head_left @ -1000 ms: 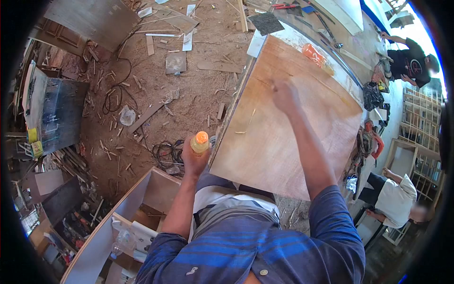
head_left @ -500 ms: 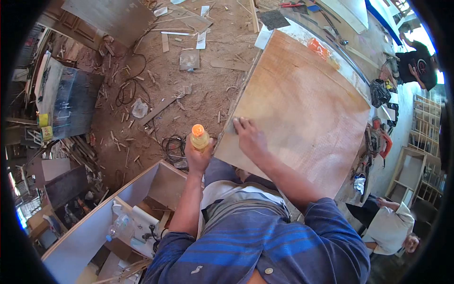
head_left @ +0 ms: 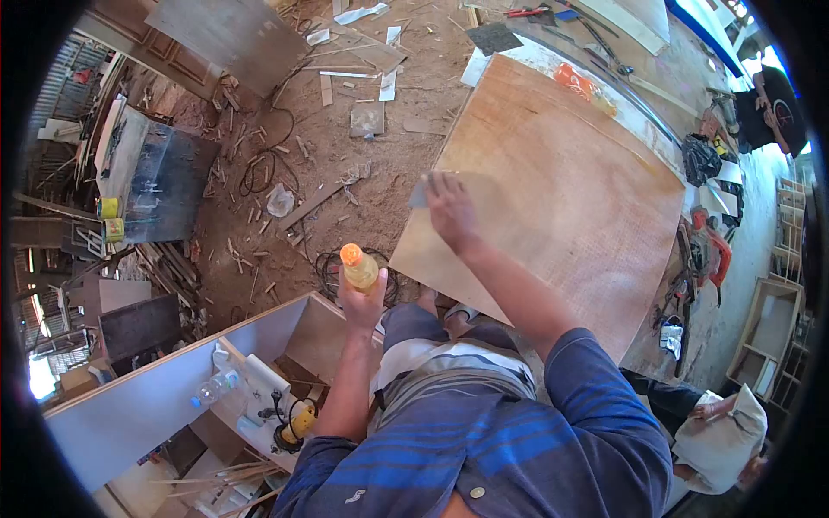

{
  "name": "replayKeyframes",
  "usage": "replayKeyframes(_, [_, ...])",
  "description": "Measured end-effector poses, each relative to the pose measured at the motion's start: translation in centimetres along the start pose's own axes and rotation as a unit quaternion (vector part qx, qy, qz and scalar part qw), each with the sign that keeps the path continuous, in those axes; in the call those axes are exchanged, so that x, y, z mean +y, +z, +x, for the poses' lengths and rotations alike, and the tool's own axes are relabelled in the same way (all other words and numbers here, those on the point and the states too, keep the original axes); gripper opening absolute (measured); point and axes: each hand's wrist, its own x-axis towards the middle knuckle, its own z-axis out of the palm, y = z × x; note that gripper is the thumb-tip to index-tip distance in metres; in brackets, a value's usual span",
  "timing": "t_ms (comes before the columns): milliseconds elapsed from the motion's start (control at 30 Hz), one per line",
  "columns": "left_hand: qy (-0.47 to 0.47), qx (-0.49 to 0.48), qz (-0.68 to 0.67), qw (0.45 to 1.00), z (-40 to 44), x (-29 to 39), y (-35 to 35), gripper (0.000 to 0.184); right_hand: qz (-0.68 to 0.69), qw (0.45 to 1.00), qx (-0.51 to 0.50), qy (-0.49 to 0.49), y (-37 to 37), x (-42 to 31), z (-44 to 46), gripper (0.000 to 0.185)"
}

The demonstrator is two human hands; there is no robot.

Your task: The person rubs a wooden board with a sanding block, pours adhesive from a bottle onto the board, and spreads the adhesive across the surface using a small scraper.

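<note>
My left hand [head_left: 357,304] is wrapped round a small clear bottle [head_left: 363,273] with an orange cap and yellowish contents, held upright beside the panel's near corner. Under my right hand [head_left: 452,210] is a thin, flat grey piece [head_left: 419,195]; its edge shows past the fingers, but I cannot tell its exact kind. That hand presses it against a broad plywood panel [head_left: 570,198], near the left edge. A darker, smudged patch marks the wood around the fingers.
An orange and clear plastic item [head_left: 577,82] lies at the panel's far edge. To my left is an open cabinet carcass [head_left: 173,397] with a plastic bottle [head_left: 214,388] and a yellow power tool [head_left: 298,423]. Cables and wood scraps litter the floor. Other people are at the right.
My right hand has slid farther up the panel, and more of the grey piece shows. My left hand still holds the bottle, now tilted slightly. The whole view has shifted a little.
</note>
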Motion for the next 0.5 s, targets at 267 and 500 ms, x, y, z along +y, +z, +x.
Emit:
replayKeyframes(267, [0.027,0.053,0.021,0.998,-0.6,1.0,-0.5,0.038,0.256,0.963,-0.078,-0.044,-1.4,-4.5,-4.6,0.049])
replayKeyframes(500, [0.014,0.056,0.009,0.998,-0.1,1.3,-0.8,0.038,0.059,0.990,-0.086,0.097,-2.3,5.0,4.0,0.026])
